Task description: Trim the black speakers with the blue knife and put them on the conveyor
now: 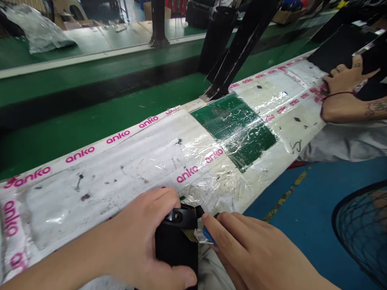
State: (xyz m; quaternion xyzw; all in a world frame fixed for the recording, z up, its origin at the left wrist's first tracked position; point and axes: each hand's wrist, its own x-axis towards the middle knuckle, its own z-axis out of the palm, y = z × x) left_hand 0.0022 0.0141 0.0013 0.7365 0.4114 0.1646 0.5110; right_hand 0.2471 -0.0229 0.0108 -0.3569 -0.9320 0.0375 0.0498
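Note:
My left hand [151, 233] is wrapped round a black plastic part [178, 253] with a flat body and a rounded end that has a small hole in it. It is held over the near edge of the bench. In my right hand [248, 245] is a small cutter [208, 237], blue and whitish, mostly hidden by the fingers. Its thin blade touches or lies very close to the part, just under the rounded end. A small black tab sticks out beside my right fingertips. Clear plastic film [217, 201] lies crumpled just beyond both hands.
A bench [105, 173] covered in white sheet and pink-lettered tape runs diagonally, with a green patch [238, 129]. Beyond lies a green belt [121, 100]; a black post [238, 48] rises at the bench edge. Another person's hand [344, 80] rests at right, above a mesh chair back [363, 229].

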